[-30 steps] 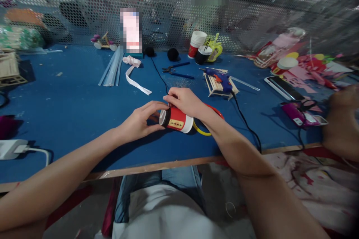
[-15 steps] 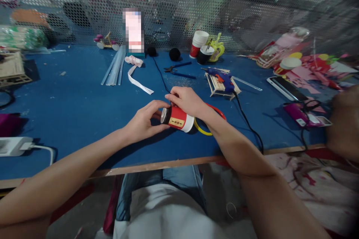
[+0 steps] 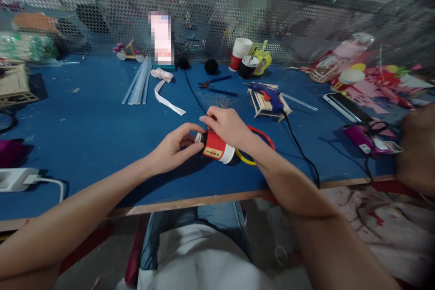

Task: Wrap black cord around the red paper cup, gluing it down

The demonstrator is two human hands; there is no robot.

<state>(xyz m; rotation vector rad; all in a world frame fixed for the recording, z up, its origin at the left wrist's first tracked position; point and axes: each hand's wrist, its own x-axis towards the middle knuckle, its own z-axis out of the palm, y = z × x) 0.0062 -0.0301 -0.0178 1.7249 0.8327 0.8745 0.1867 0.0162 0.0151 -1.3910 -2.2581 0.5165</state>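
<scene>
A red paper cup (image 3: pixel 217 147) with a white rim and a yellow label lies on its side before me. Black yarn (image 3: pixel 196 95) is wrapped around its narrow end. My left hand (image 3: pixel 175 147) grips that end, thumb in front and fingers behind. Above the cup, my right hand (image 3: pixel 226 126) is closed with its fingertips on the yarn; part of its grip is hidden. The strand runs back to a black yarn ball (image 3: pixel 183 63). Beside the cup's mouth lies a red and yellow ring (image 3: pixel 267 135), partly covered by my right forearm.
Farther back are pliers (image 3: pixel 217 86), a glue gun (image 3: pixel 267 93) on a stick rack, glue sticks (image 3: pixel 137 84), a white ribbon (image 3: pixel 168 102), a second black ball (image 3: pixel 211 66) and stacked cups (image 3: pixel 241 50). A phone (image 3: pixel 346 108) and another person's arm (image 3: pixel 416 154) are at right.
My left thumb has moved up and inward onto the cup's narrow end. The cup has turned slightly, and its white base shows less. My right hand has shifted slightly.
</scene>
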